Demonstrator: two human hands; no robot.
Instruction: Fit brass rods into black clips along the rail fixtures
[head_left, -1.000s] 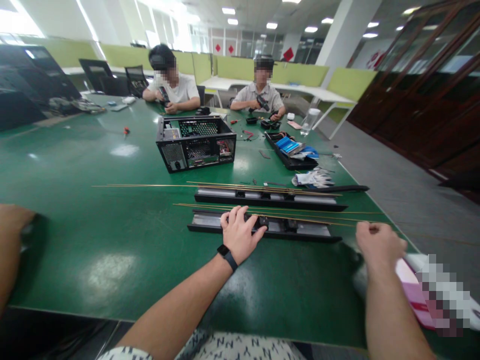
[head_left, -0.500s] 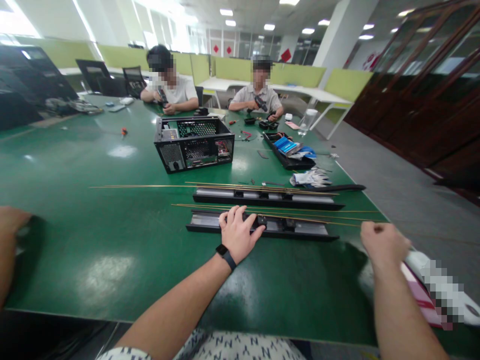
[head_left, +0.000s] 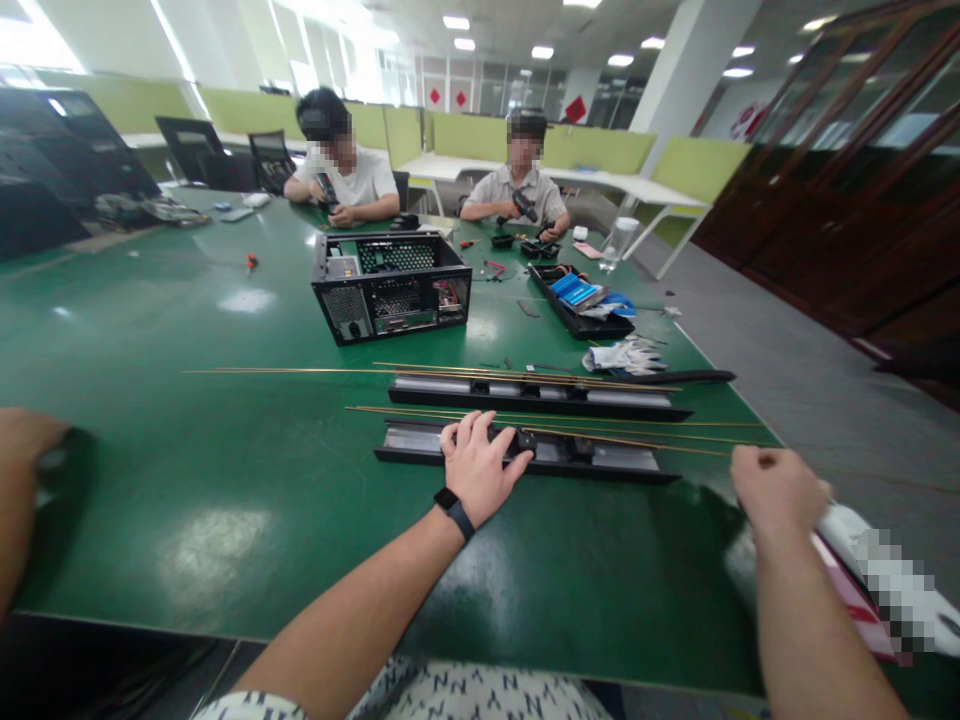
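Observation:
My left hand, a dark watch at its wrist, rests on the nearer black channel. Its fingers are spread over the pale inner strip, with the thumb beside a small black block. To the right, my right hand is closed in a fist around a thin brass-coloured rod, which runs left over the channel; a faint line continues past the fist. More thin rods lie close by. Behind them, a second black channel lies parallel, with similar rods along it.
An open computer case stands beyond the channels. A black tray and white gloves lie to its right. Two people sit across the table, and another person's blurred hand is at the left edge. A white object lies beside my right wrist.
My right hand has shifted slightly to the right, still closed. My left hand keeps its place on the channel. The whole view has moved a little.

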